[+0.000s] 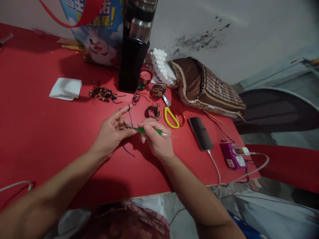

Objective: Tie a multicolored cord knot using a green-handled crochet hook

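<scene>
In my right hand (157, 136) is a crochet hook (149, 130) with a green grip, held like a pen and pointing left. Its metal tip meets the yarn at my left hand (113, 131). Multicoloured yarn (131, 118) loops round the raised left forefinger, while the thumb and other fingers pinch the work, which is mostly hidden. A loose dark yarn end (128, 150) hangs below that hand. Beyond the hands lie a small coil of yarn (153, 113), a yarn ball (159, 89) and a heap of knotted yarn pieces (103, 94).
Yellow-and-red-handled scissors (171, 117) lie right of the coil. A black phone (132, 64) leans upright against a flask (142, 26); another phone (200, 132) is on a charging cable. Folded white paper (66, 89), a printed bag (97, 39), a brown cushion (209, 88) and a purple power block (233, 156) sit around the red table (37, 132).
</scene>
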The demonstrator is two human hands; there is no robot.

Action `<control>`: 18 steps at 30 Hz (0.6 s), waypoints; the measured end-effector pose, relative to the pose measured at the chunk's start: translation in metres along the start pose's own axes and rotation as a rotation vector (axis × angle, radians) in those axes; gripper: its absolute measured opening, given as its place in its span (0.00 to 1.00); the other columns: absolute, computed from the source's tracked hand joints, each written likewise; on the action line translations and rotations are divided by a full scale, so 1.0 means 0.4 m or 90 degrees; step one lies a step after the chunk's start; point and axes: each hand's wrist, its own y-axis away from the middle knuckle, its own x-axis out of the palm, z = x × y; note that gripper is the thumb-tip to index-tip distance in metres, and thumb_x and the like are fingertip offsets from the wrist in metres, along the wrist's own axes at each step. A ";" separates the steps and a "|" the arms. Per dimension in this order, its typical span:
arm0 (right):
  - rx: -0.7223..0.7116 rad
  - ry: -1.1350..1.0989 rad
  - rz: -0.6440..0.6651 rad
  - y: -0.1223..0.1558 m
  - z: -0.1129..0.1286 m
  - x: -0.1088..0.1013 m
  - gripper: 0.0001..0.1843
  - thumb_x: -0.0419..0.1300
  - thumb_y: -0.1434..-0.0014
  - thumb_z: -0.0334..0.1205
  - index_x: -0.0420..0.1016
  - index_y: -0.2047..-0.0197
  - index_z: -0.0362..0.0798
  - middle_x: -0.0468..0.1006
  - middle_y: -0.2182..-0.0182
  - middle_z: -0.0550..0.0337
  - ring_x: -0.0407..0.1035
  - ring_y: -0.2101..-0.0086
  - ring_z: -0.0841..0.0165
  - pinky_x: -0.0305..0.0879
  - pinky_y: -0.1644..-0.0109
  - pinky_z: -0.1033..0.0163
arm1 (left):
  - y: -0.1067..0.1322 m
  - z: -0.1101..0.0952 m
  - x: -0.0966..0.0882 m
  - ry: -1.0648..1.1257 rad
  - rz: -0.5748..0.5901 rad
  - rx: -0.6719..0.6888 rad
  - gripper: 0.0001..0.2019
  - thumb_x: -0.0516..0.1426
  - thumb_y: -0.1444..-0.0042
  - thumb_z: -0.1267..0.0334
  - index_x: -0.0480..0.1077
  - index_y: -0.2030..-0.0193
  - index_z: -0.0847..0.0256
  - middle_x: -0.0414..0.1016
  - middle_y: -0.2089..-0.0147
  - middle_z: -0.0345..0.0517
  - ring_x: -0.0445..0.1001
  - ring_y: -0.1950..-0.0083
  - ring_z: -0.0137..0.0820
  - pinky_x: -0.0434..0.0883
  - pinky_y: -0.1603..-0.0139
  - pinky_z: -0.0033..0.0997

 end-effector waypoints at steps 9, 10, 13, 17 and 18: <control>-0.274 0.328 0.111 0.005 -0.005 -0.017 0.07 0.66 0.28 0.39 0.86 0.50 0.52 0.84 0.58 0.55 0.79 0.58 0.67 0.79 0.50 0.58 | -0.027 -0.012 -0.035 -0.125 0.073 0.077 0.48 0.68 0.54 0.72 0.63 0.23 0.66 0.78 0.57 0.42 0.71 0.65 0.25 0.72 0.62 0.26; -0.290 0.365 0.135 0.006 -0.011 -0.019 0.09 0.64 0.27 0.40 0.85 0.49 0.52 0.84 0.56 0.54 0.79 0.57 0.66 0.79 0.51 0.58 | -0.032 -0.013 -0.044 -0.153 0.088 0.083 0.44 0.67 0.52 0.72 0.65 0.25 0.65 0.78 0.55 0.45 0.71 0.64 0.25 0.72 0.61 0.27; -0.267 0.457 0.246 0.005 -0.032 -0.020 0.13 0.59 0.24 0.45 0.84 0.46 0.51 0.84 0.55 0.52 0.79 0.57 0.65 0.78 0.52 0.59 | -0.046 -0.015 -0.073 -0.317 0.150 0.111 0.36 0.63 0.50 0.71 0.74 0.31 0.64 0.77 0.51 0.48 0.71 0.64 0.26 0.72 0.60 0.30; -0.197 0.570 0.373 -0.005 -0.047 -0.020 0.16 0.55 0.22 0.45 0.80 0.42 0.51 0.85 0.52 0.53 0.78 0.55 0.64 0.75 0.51 0.59 | -0.058 -0.025 -0.101 -0.539 0.201 0.176 0.31 0.58 0.44 0.70 0.76 0.31 0.60 0.80 0.44 0.54 0.80 0.48 0.40 0.76 0.45 0.40; -0.216 0.608 0.408 -0.007 -0.047 -0.022 0.16 0.54 0.21 0.43 0.80 0.41 0.50 0.85 0.50 0.52 0.78 0.54 0.63 0.74 0.49 0.58 | -0.060 -0.027 -0.105 -0.571 0.214 0.194 0.31 0.56 0.42 0.71 0.76 0.31 0.60 0.81 0.43 0.54 0.80 0.45 0.41 0.76 0.42 0.42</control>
